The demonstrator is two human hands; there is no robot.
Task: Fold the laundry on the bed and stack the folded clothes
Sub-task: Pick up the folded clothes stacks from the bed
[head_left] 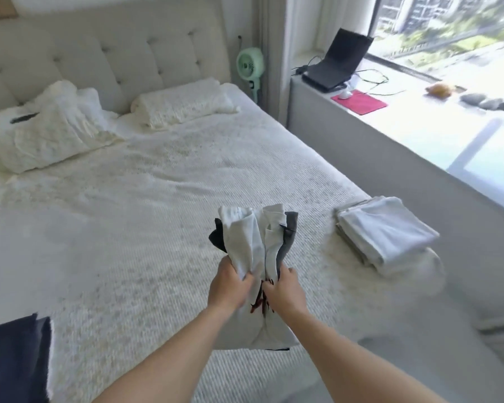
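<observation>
Bare forearms reaching in from the bottom edge, nearest of all. Underneath and all around the grip, wide bed in a white textured cover, with a pale tufted headboard at the far end. Far beyond the grip and to its left, two crumpled white pillows. Low at the left corner, well apart from the grip, dark navy cloth lying on the cover. Off to the right of the grip, near the bed's edge, folded stack of pale white and light-blue clothes resting flat. Farther right and beyond, black open laptop and a pink mat on the window ledge; mint-green small fan beside the headboard. At the centre, bunched white garment with dark grey and navy parts and a red print, lifted above the cover. Left hand clenched round its left side, right hand pinching the right side just beside it, fingers curled into the cloth. Lower hem hanging between the wrists, close over the bed.
</observation>
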